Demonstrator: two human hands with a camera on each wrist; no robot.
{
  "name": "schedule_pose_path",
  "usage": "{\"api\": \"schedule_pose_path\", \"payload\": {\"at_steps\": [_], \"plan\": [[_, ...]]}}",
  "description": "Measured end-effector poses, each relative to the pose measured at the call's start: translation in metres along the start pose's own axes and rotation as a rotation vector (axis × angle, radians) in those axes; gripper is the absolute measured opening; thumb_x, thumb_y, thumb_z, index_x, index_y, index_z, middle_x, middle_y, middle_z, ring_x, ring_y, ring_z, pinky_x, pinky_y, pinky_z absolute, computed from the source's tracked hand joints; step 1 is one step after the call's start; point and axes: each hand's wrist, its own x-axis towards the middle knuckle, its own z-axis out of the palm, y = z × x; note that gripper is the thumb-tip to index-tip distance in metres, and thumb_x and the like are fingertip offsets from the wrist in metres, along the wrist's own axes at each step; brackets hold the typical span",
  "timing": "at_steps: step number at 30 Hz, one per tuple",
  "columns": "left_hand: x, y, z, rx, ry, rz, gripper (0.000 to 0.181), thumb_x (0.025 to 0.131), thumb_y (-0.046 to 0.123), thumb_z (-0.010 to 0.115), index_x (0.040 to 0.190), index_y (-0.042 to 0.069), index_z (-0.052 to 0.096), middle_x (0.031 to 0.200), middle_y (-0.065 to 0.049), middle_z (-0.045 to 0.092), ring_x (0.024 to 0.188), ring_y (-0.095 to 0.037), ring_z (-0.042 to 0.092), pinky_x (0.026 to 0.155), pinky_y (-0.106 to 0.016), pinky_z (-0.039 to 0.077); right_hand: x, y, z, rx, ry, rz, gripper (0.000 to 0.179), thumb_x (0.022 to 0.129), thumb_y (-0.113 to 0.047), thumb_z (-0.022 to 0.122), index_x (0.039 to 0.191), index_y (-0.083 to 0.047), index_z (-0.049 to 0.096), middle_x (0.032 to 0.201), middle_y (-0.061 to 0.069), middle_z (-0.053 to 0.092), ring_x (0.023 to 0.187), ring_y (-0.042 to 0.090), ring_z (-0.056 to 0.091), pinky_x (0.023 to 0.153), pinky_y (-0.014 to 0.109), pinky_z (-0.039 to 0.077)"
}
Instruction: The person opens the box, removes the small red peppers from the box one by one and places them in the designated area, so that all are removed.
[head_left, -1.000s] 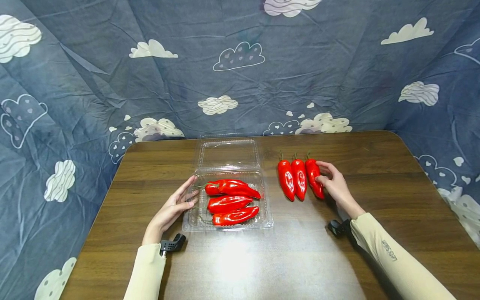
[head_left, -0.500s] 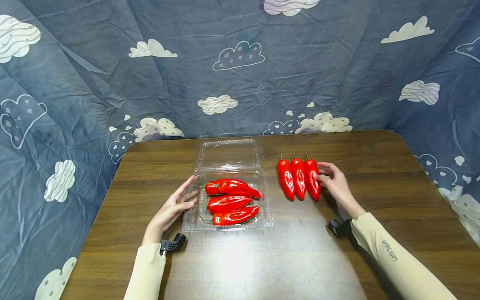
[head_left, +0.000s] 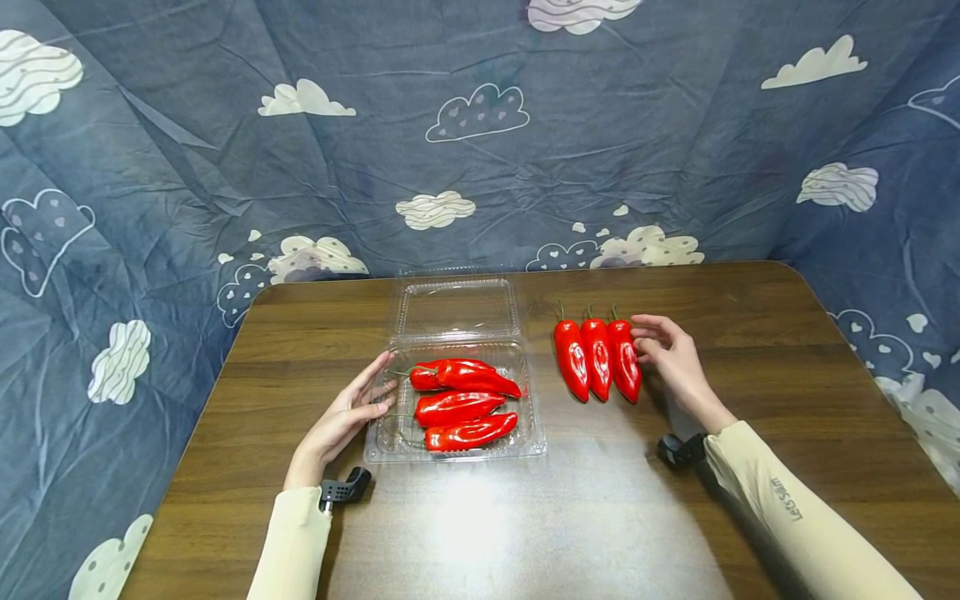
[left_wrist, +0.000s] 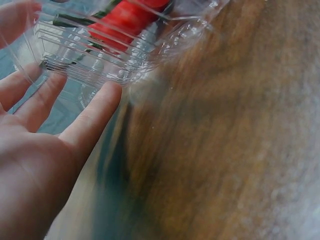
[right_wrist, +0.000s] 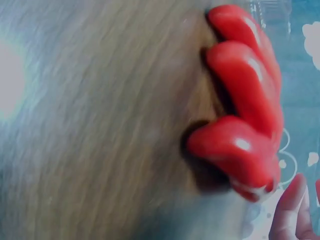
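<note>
A clear plastic clamshell container (head_left: pixel 480 456) stands on the table with several red peppers (head_left: pixel 459 408) lying crosswise in it. My left hand (head_left: pixel 337 425) is at its left side; in the left wrist view the left hand's fingers (left_wrist: pixel 90 120) extend against the ridged plastic wall. To the right, three red peppers lie side by side with stems pointing away: a left one (head_left: pixel 572 358), a middle one (head_left: pixel 597 358) and a right one (head_left: pixel 624 358). My right hand (head_left: pixel 678 367) is beside the right pepper, fingers loosely bent and holding nothing.
The container's lid (head_left: pixel 459 308) lies folded back toward the far table edge. A blue cloth with clouds (head_left: pixel 480 183) hangs behind the wooden table (head_left: pixel 600 517). Black wrist devices (head_left: pixel 347 486) sit below both hands.
The rightmost pepper has straightened and shifted slightly left against its neighbour. My right hand has let go of it and drawn a little back. The left hand has stayed still.
</note>
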Motion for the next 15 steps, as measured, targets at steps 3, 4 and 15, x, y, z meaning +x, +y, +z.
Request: {"api": "schedule_pose_path", "payload": {"at_steps": [3,4,15], "plan": [[0.000,0.000,0.000,0.004,-0.001,0.000,0.074,0.091,-0.015,0.040,0.154,0.006,0.008,0.159,-0.013,0.000,0.139,-0.046,0.011,0.108,-0.033,0.032,-0.001,-0.004,0.005,0.052,-0.030,-0.022,0.038,0.090,0.009,0.047,0.127,0.016,0.047,0.102,0.010,0.063,0.082,0.009,0.060,0.066,0.023,0.054],[0.000,0.000,0.000,0.004,-0.002,0.000,0.074,0.091,-0.015,0.041,0.154,0.006,0.009,0.159,-0.013,0.000,0.139,-0.046,0.011,0.108,-0.033,0.032,-0.001,-0.006,0.007,0.065,-0.041,-0.027,0.037,0.090,0.009,0.048,0.126,0.016,0.047,0.100,0.006,0.064,0.082,0.010,0.060,0.066,0.023,0.054],[0.000,0.000,0.000,0.001,-0.007,0.003,0.073,0.091,-0.016,0.039,0.154,0.006,0.008,0.159,-0.014,-0.001,0.138,-0.047,0.011,0.108,-0.033,0.032,-0.003,-0.024,0.035,0.179,-0.212,-0.076,0.033,0.090,0.011,0.047,0.122,0.019,0.046,0.094,0.018,0.064,0.078,0.017,0.064,0.067,0.027,0.056]]}}
